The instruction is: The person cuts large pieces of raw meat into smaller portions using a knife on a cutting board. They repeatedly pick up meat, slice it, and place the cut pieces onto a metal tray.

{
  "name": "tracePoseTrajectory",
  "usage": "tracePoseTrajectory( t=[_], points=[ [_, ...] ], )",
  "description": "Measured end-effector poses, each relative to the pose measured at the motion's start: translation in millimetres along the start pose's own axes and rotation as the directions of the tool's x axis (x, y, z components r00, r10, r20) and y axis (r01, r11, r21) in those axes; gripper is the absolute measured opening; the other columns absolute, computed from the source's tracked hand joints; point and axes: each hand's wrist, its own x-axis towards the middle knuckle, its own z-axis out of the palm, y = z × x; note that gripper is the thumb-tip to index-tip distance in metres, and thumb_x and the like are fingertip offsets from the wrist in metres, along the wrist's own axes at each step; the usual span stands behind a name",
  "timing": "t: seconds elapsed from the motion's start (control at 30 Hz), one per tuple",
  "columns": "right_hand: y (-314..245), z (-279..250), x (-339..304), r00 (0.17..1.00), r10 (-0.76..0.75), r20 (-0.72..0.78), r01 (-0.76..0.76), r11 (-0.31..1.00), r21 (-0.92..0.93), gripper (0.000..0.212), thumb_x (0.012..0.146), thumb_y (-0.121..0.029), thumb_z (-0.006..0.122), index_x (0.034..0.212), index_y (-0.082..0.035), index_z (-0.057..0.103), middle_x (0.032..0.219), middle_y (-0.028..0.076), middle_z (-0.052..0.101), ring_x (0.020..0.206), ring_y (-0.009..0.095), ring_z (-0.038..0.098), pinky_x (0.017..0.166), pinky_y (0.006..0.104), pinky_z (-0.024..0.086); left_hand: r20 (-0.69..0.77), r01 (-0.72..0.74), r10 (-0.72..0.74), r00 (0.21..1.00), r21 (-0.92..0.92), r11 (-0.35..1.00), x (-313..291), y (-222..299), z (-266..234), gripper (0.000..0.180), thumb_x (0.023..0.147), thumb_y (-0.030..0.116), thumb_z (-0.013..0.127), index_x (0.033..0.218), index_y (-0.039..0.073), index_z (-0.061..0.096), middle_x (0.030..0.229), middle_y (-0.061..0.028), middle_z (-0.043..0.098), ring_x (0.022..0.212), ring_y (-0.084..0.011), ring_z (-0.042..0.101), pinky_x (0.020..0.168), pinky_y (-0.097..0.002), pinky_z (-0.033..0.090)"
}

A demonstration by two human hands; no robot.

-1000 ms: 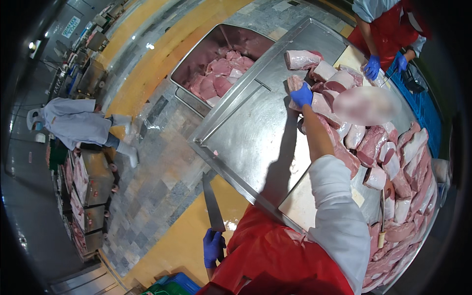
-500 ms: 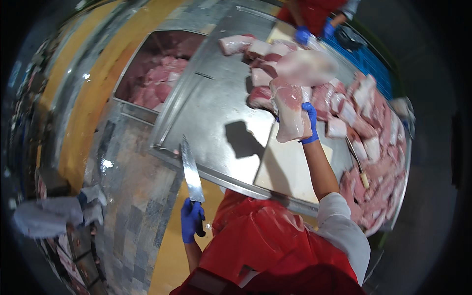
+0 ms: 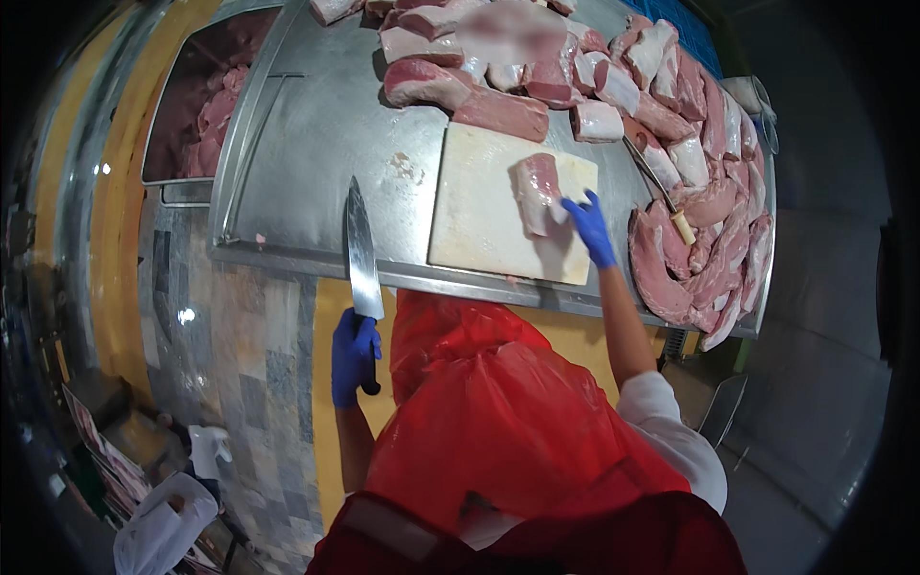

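My left hand [image 3: 356, 356], in a blue glove, is closed round the dark handle of a large knife [image 3: 361, 251]. Its broad blade points away from me, the tip reaching over the near edge of the metal table. A cut piece of pork [image 3: 539, 195], pink with a pale fatty side, is at the white cutting board [image 3: 476, 216]; whether it lies fully on it I cannot tell. Just to its right is my right hand [image 3: 591, 227], also blue-gloved, its fingers apart and close to the meat's side, holding nothing that shows.
Many pork pieces [image 3: 500, 113] are heaped along the far side and right end of the metal table [image 3: 316, 163]. Among them rests a second knife [image 3: 682, 226] with a pale handle. A metal bin [image 3: 188, 105] of meat stands left of the table.
My right hand has come down nearer with the pork piece and let go of it at the board. The view has shifted; my left hand still holds the knife.
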Motion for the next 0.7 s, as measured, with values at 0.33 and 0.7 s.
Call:
tracePoseTrajectory(
  t=[0.33,0.7],
  points=[
    [-55,33,45,0.697,-0.478,0.534,0.661,0.718,-0.22,0.069,0.075,-0.02,0.074,0.14,-0.008,0.054,0.123,0.022,0.068,0.115,0.035,0.066,0.097,0.0416,0.053,-0.148,-0.051,0.025,0.989,-0.174,0.983,-78,-16,104,0.011,0.102,0.014,0.055,0.106,0.003,0.057,0.069,-0.0018,0.055,0.054,-0.0087,0.052,0.05,-0.026,0.045],
    [-13,-44,19,0.222,-0.533,0.817,0.939,0.343,-0.031,0.077,0.067,-0.007,0.073,0.141,-0.021,0.057,0.155,0.014,0.042,0.149,0.037,0.03,0.122,0.0543,0.02,-0.099,-0.096,0.089,0.991,-0.064,0.993,-79,-33,168,0.016,0.102,0.017,0.056,0.108,0.002,0.055,0.07,-0.0038,0.056,0.056,-0.01,0.053,0.052,-0.0268,0.046]
  ],
)
